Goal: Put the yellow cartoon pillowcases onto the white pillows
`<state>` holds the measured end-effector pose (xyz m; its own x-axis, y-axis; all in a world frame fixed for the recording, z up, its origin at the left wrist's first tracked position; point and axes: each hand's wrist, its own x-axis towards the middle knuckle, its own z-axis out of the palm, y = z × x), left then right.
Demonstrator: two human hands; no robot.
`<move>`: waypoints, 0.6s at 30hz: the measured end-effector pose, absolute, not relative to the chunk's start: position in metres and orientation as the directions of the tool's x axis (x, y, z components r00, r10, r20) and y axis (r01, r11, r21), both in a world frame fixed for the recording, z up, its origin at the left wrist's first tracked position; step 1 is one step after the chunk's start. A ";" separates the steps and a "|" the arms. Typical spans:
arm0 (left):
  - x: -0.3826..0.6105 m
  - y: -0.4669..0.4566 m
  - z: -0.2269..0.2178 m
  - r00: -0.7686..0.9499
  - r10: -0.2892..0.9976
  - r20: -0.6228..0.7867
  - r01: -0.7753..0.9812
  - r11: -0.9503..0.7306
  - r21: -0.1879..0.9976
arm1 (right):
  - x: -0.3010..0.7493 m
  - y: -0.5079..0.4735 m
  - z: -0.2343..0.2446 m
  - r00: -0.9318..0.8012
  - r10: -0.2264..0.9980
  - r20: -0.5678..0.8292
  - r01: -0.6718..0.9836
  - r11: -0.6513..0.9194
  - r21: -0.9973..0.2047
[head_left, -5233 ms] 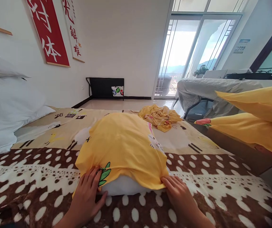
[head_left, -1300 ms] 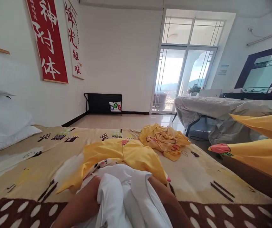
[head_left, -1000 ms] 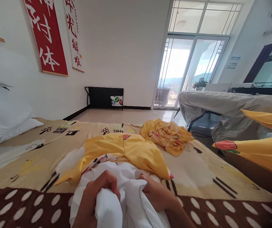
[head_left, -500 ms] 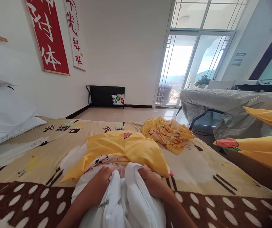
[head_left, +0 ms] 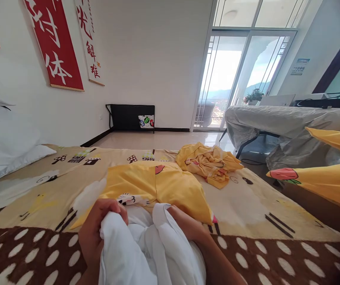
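Note:
A white pillow (head_left: 152,253) lies in front of me at the bed's near side, its fabric bunched up. My left hand (head_left: 98,221) is closed around the left edge of its fabric, fingers curled at the top. My right hand (head_left: 186,223) grips the fabric on the right, with the fingertips partly hidden behind a raised fold. Just past both hands is a yellow pillowcase (head_left: 176,186) with a cartoon face print, touching the white pillow. Whether the pillow's far end is inside it, I cannot tell.
Crumpled yellow cloth (head_left: 208,162) lies farther back on the patterned bed blanket (head_left: 77,178). White pillows (head_left: 9,134) are stacked at the left. More yellow cloth (head_left: 327,180) hangs at the right, before a plastic-covered table (head_left: 256,114). A black folded frame (head_left: 128,117) leans against the wall.
My left hand has moved left and slightly up, pulling the white fabric's edge outward. The zipper seen earlier no longer shows. My right hand stays nearly in place.

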<state>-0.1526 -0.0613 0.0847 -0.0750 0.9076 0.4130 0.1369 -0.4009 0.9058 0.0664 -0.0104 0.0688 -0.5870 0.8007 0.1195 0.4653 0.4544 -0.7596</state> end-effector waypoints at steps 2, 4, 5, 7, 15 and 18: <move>-0.149 -0.044 0.069 0.013 0.933 0.359 0.135 -0.357 0.924 | 0.062 -0.012 0.070 -0.603 0.792 0.090 0.473 0.447 -0.760; -0.138 -0.025 0.057 0.130 0.948 0.291 0.178 -0.311 0.933 | 0.059 -0.013 0.068 -0.619 0.780 0.091 0.455 0.451 -0.768; -0.132 -0.017 0.054 0.174 0.946 0.273 0.211 -0.307 0.928 | 0.058 -0.013 0.066 -0.628 0.772 0.097 0.441 0.456 -0.773; -0.120 -0.010 0.052 0.216 0.940 0.265 0.253 -0.316 0.914 | 0.056 -0.013 0.063 -0.630 0.770 0.101 0.426 0.451 -0.784; -0.109 -0.036 0.072 0.293 0.898 0.329 0.147 -0.382 0.913 | 0.055 -0.013 0.061 -0.561 0.827 0.041 0.472 0.359 -0.805; -0.109 -0.041 0.075 0.308 0.903 0.299 0.137 -0.353 0.925 | 0.055 -0.012 0.060 -0.538 0.842 0.028 0.503 0.347 -0.791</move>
<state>-0.1094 -0.0405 0.0749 0.3081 0.9032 0.2988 0.1372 -0.3530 0.9255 0.0548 -0.0117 0.0604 -0.5381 0.8424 0.0276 0.5034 0.3475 -0.7911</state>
